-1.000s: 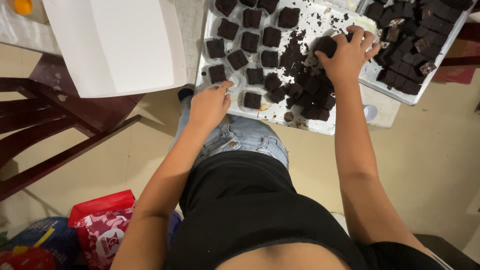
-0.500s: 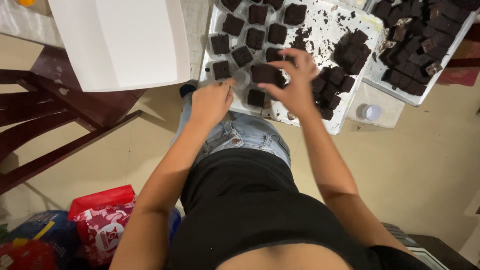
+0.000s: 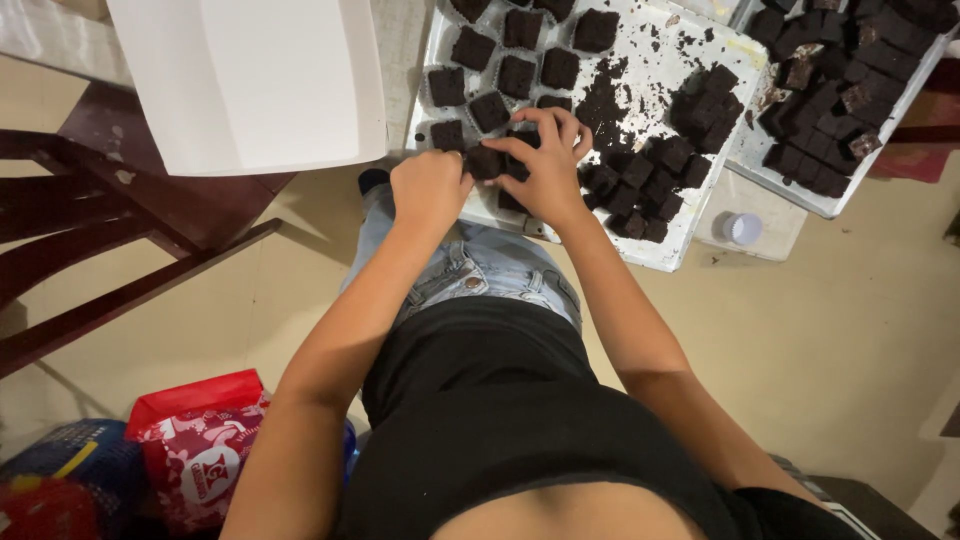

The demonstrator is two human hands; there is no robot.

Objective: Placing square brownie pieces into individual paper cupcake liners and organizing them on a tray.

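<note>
To the far left of the grip a white box (image 3: 250,85) lies on the table edge above a dark wooden chair (image 3: 120,230), well apart from the work. Nearer in, the left hand (image 3: 428,188) is curled at the near edge of a white tray (image 3: 700,60), its fingertips closed on a dark brownie square (image 3: 486,161) from the left. The right hand (image 3: 545,165) meets it from the other side, fingers bent over the same piece, so both hands pinch one square between them, just above the tray's near rim.

Behind the grip, neat rows of brownies (image 3: 500,75) sit in paper cups. To the right of it lies a loose heap of cut brownies (image 3: 650,180) with crumbs scattered over the tray, and further right a second tray (image 3: 850,110) is packed with more pieces. A small clear lidded tub (image 3: 742,228) stands near that corner.

The likely trouble is the square breaking: it looks soft and crumbly, and pressure from two sides could split it. Being held so close to the rim, a dropped piece could fall onto the person's lap or the floor. The right wrist also passes close over the heap and could knock pieces loose.
</note>
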